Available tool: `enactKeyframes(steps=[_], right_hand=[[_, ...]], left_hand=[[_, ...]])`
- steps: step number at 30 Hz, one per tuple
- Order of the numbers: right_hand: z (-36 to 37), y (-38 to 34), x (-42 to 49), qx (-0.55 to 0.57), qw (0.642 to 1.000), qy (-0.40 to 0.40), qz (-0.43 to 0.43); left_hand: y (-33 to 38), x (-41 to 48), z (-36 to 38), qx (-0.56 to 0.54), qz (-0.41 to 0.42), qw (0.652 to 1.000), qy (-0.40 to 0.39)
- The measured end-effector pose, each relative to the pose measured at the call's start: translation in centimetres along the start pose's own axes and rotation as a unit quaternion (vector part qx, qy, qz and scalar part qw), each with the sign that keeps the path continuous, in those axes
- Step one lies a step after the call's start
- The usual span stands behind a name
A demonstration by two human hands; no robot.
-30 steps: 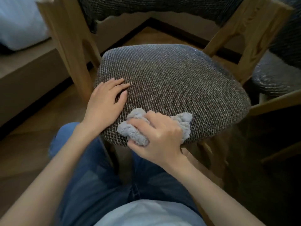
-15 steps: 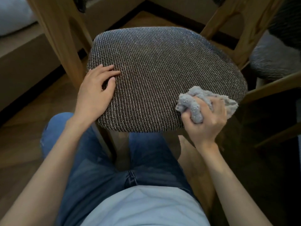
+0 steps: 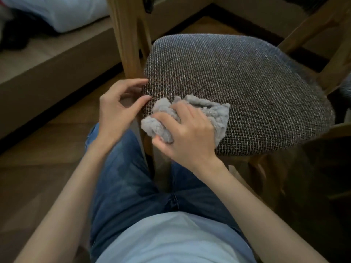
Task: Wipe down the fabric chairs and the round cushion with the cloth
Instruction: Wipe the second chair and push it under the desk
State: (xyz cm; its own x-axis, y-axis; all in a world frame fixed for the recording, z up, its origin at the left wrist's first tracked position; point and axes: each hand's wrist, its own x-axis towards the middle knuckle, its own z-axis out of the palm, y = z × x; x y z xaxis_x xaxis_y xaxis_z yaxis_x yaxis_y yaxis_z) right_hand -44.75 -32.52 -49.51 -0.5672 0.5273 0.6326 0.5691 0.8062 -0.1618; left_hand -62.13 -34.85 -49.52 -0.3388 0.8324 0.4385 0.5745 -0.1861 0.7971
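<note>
A wooden chair with a dark woven fabric seat (image 3: 237,88) fills the middle of the head view. My right hand (image 3: 188,133) grips a bunched grey cloth (image 3: 214,114) and presses it on the seat's near left corner. My left hand (image 3: 117,107) is at the seat's left edge, its fingertips and thumb touching the fabric rim, the fingers loosely curled. The chair's backrest is out of view. No round cushion can be seen.
A wooden chair leg (image 3: 129,37) rises just left of the seat. A low beige platform (image 3: 47,69) with a white pillow (image 3: 62,12) lies at the left. A second chair's frame (image 3: 334,44) stands at the right. My jeans-clad knees are under the seat's front.
My right hand has swept the cloth from the seat's right front edge back to its left front corner. My left hand has slid off the seat top to its left rim.
</note>
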Motion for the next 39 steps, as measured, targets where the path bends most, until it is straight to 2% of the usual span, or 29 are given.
enactKeyframes(steps=[6,10,14,17,20,23,26,30,32,35,39], right_hand=[[1.6,-0.8,5.0,-0.023,0.996,-0.083,0.026],[1.1,-0.4,3.5,0.019,0.995,-0.092,-0.021],[-0.8,1.3,1.1,0.078,0.986,-0.103,-0.108],[-2.6,3.8,-1.5,0.082,0.981,-0.097,-0.146],[-5.1,7.8,-4.6,0.055,0.992,-0.057,-0.101],[-7.8,12.3,-7.8,-0.036,0.999,-0.007,0.006],[-8.1,13.8,-9.3,-0.089,0.99,0.047,0.098],[-6.4,10.8,-7.3,-0.057,0.993,0.082,0.069],[-5.6,8.7,-6.0,-0.015,0.997,0.057,0.043],[-4.1,5.4,-3.4,0.057,0.998,-0.027,0.011],[-1.9,3.2,0.8,0.117,0.987,-0.103,0.025]], left_hand=[[-0.9,-0.7,-0.6,0.015,-0.049,0.997,0.057],[-1.1,-0.7,-0.9,0.034,-0.056,0.997,0.046],[-0.3,-0.5,0.1,0.038,-0.017,0.999,0.027],[0.5,0.1,1.2,0.034,0.02,0.999,-0.008],[0.9,0.7,2.1,0.04,0.041,0.997,-0.043],[0.9,1.1,2.9,0.051,0.048,0.996,-0.046],[0.9,1.1,3.4,0.058,0.042,0.997,-0.026],[0.9,0.8,3.6,0.068,0.048,0.996,0.028],[0.8,0.6,3.5,0.072,0.05,0.994,0.064],[0.5,0.5,3.0,0.082,0.037,0.99,0.109],[-0.1,0.5,2.1,0.08,0.008,0.987,0.141]])
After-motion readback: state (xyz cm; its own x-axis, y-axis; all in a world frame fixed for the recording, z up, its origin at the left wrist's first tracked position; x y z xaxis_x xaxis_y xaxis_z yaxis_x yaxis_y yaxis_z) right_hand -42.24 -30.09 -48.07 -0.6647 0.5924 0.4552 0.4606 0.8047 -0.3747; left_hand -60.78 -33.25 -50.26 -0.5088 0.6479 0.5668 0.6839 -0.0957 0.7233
